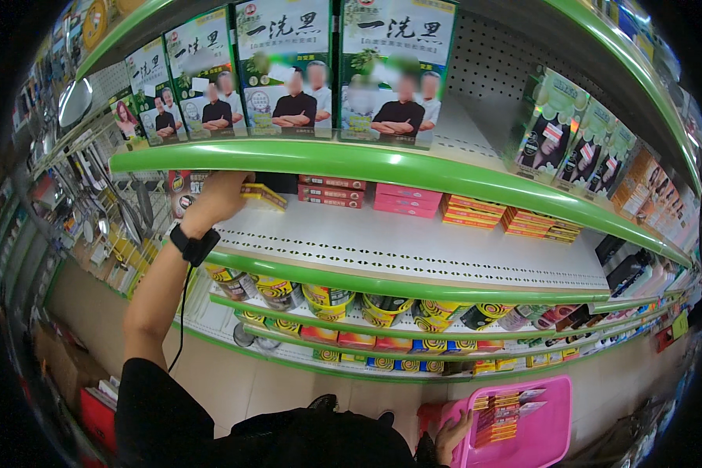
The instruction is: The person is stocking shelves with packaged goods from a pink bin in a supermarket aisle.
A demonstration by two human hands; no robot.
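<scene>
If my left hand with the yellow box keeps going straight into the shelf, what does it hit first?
Probably the red flat boxes stacked just beyond the yellow box that your left hand holds; depth is unclear, so it might slip past them toward the shelf's back.

Yellow box (262, 196), pink basket (540, 437), green-edged white shelf (413, 248), black wristband (193, 244)

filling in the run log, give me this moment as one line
left hand: holds yellow box on white shelf | right hand: on pink basket rim, by flat packets
</scene>
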